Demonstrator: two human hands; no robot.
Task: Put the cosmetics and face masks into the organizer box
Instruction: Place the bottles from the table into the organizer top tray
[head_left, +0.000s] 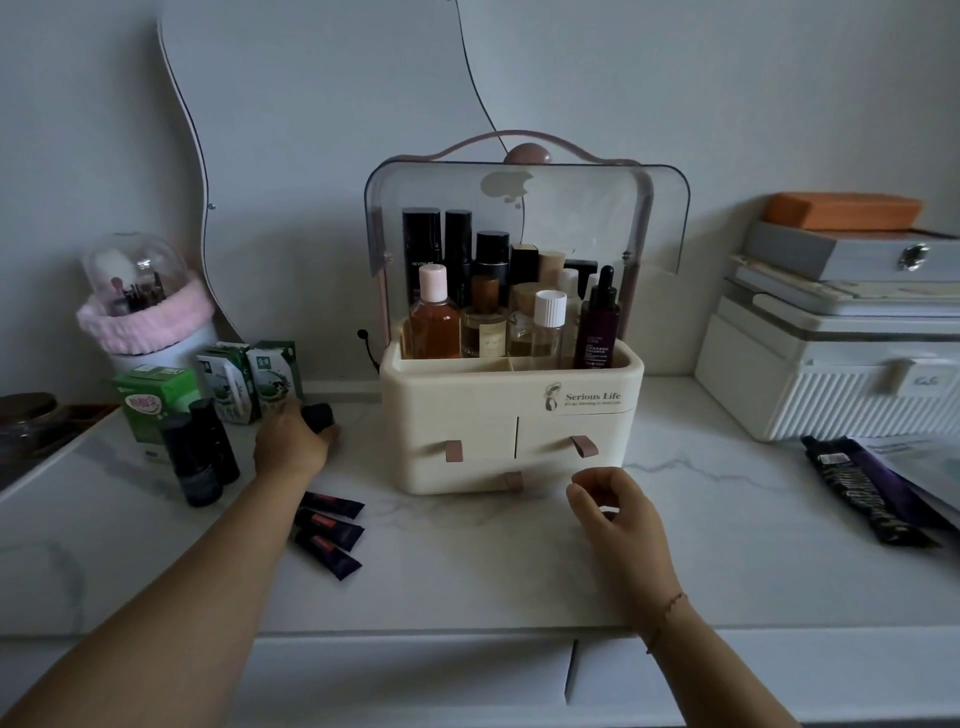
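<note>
The left hand (293, 447) curls round a small dark thing (318, 415), smooth and round; I cannot tell which way it points. The right hand (618, 509) hangs over the white stone tabletop (467, 582) with fingers loosely bent, holding nothing. It is just in front of the organizer box (509, 410) — cream plastic with round corners, pink pull tabs and a see-through lid (571, 208) tipped up. Tall bottles (435, 322) stand straight in its top. Three dark soft tubes (330, 525) lie flat side by side between the arms, long way left to right. Shiny flat mask packets (862, 493) lie far right — slanted.
</note>
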